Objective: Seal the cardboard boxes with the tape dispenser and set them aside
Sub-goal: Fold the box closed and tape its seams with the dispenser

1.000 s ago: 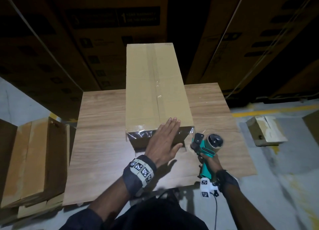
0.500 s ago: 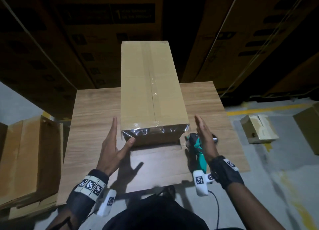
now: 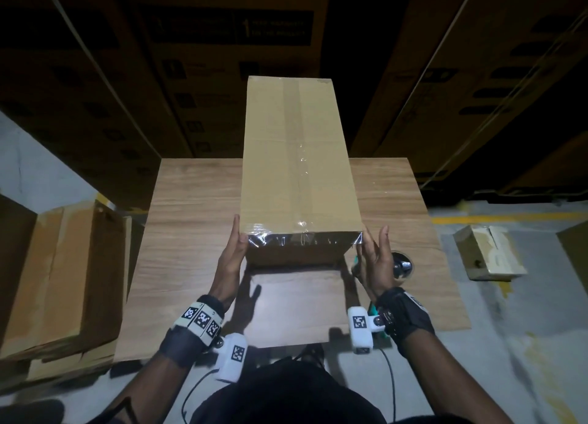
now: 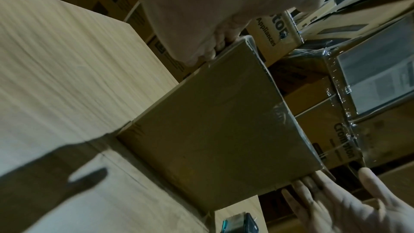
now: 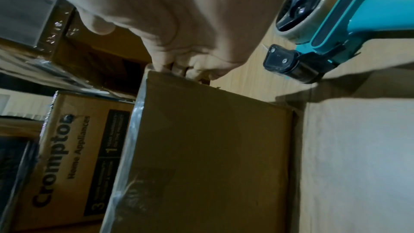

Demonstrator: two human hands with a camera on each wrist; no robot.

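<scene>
A long cardboard box (image 3: 299, 156) lies lengthwise on the wooden table (image 3: 191, 232), with clear tape along its top seam and over its near end. My left hand (image 3: 230, 258) presses straight fingers against the box's near left corner. My right hand (image 3: 375, 258) does the same at the near right corner. The right wrist view shows those fingertips (image 5: 179, 70) on the box (image 5: 212, 148) edge. The teal tape dispenser (image 3: 402, 264) lies on the table just behind my right hand; its roll and cutter show clearly in the right wrist view (image 5: 336, 24).
A flat cardboard sheet (image 3: 296, 306) lies under the box's near end. Flattened cartons (image 3: 63, 280) lean at the table's left. A small worn box (image 3: 490, 252) sits on the floor to the right. Tall printed cartons (image 3: 222, 57) stand behind the table.
A second ago my left palm lay on the box's near end and my right hand held the dispenser. The dispenser now lies on the table and both hands have moved to the near corners.
</scene>
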